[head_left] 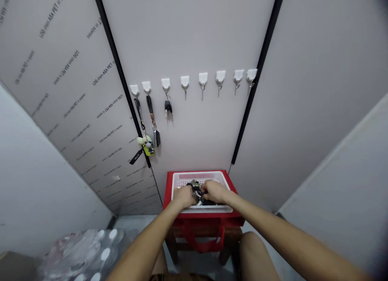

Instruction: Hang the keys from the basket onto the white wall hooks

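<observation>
A white plastic basket [209,209] with slotted sides holds a pile of keys [198,195], some metal, some with dark heads or fobs. My left hand [184,196] reaches over the basket's left side, fingers curled down into the keys. On the right, my right hand [214,191] is bent over the pile with its fingers drawn together on dark keys. Both hands are close together, and the fingertips are partly hidden in the pile. Exactly which keys each hand grips cannot be made out.
Several white hooks [203,78] run across the wall panel. Keys hang at the left: a lanyard with charms [146,145], a car key fob [156,138] and black-headed keys [168,107]. The basket rests on a red bag [168,192] over a wooden stool [172,244]. Wrapped bottles [103,252] stand lower left.
</observation>
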The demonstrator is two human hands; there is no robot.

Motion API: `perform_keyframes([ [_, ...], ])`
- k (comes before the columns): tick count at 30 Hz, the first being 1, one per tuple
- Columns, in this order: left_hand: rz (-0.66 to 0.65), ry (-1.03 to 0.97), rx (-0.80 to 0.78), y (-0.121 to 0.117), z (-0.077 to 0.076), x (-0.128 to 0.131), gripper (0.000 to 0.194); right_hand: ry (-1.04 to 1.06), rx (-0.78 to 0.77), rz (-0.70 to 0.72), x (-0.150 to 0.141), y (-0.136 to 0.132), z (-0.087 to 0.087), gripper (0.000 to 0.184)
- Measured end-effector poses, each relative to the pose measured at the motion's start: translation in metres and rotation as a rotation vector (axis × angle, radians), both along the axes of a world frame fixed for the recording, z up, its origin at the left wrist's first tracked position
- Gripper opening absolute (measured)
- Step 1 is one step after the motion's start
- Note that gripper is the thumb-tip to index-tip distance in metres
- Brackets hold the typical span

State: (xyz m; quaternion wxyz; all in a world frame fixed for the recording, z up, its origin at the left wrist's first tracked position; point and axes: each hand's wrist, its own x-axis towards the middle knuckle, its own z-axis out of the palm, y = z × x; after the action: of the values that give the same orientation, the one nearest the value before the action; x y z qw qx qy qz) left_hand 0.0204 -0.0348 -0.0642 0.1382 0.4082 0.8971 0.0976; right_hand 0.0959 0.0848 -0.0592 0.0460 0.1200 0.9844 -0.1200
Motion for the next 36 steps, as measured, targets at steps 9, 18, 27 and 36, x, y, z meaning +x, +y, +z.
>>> perform_keyframes([
  [9,0.052,-0.575,0.524,-0.003,0.048,-0.03,0.006,0.201,-0.233,-0.049,0.008,0.01,0.013,0.031],
  [18,-0.059,-0.803,0.724,-0.014,0.111,-0.032,0.011,0.39,-0.973,0.066,-0.009,-0.019,0.048,0.02],
  [27,-0.066,-0.65,0.799,-0.024,0.134,-0.049,0.011,0.38,-1.145,-0.012,-0.011,-0.008,0.085,0.027],
  [36,-0.087,-0.406,0.708,-0.025,0.141,-0.061,0.009,0.443,-0.846,-0.026,-0.018,0.001,0.137,0.017],
])
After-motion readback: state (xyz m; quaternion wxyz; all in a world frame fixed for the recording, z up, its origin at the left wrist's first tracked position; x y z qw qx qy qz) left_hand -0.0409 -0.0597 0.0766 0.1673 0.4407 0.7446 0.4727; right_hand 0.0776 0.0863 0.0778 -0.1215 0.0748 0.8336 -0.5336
